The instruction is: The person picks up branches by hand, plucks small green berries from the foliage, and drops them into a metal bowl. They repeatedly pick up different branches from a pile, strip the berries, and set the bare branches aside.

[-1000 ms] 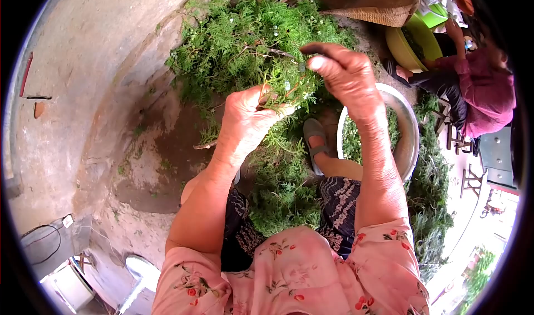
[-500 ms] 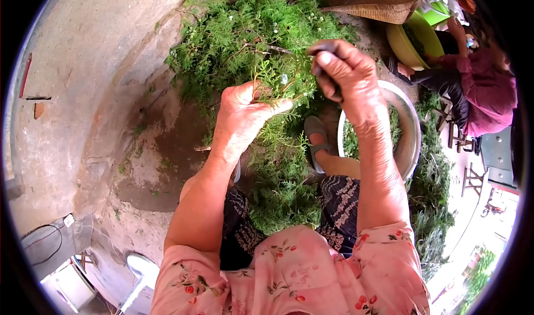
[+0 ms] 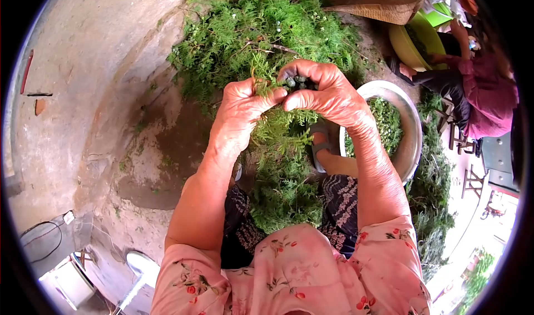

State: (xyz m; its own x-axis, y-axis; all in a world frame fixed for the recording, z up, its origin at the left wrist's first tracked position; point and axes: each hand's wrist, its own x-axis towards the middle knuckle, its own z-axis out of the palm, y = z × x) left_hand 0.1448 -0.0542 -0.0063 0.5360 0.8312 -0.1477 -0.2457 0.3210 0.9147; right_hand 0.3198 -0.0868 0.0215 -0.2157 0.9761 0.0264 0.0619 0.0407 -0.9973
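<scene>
My left hand [image 3: 236, 114] pinches a green arborvitae sprig [image 3: 262, 69] between thumb and fingers. Close against it, my right hand [image 3: 336, 98] is curled around several small bluish-green cones [image 3: 298, 83], its fingertips at the sprig. The soiled fingers partly hide the cones. Beyond both hands spreads a large heap of cut arborvitae branches [image 3: 233, 31], with more greenery [image 3: 283, 187] on the ground between my legs. To the right stands a metal basin [image 3: 413, 131], holding small green pieces [image 3: 386, 123]; my right forearm covers part of it.
At the upper right a person in a purple top [image 3: 489, 101] sits beside a yellow-green tub [image 3: 401, 42]. A woven basket [image 3: 384, 6] lies beyond the heap. Darker branches [image 3: 431, 192] lie right of the basin. A concrete wall [image 3: 72, 92] is on the left.
My right hand has moved left and slightly down to meet the sprig in my left hand. The cones in its curled fingers now show. My left hand has stayed nearly in place.
</scene>
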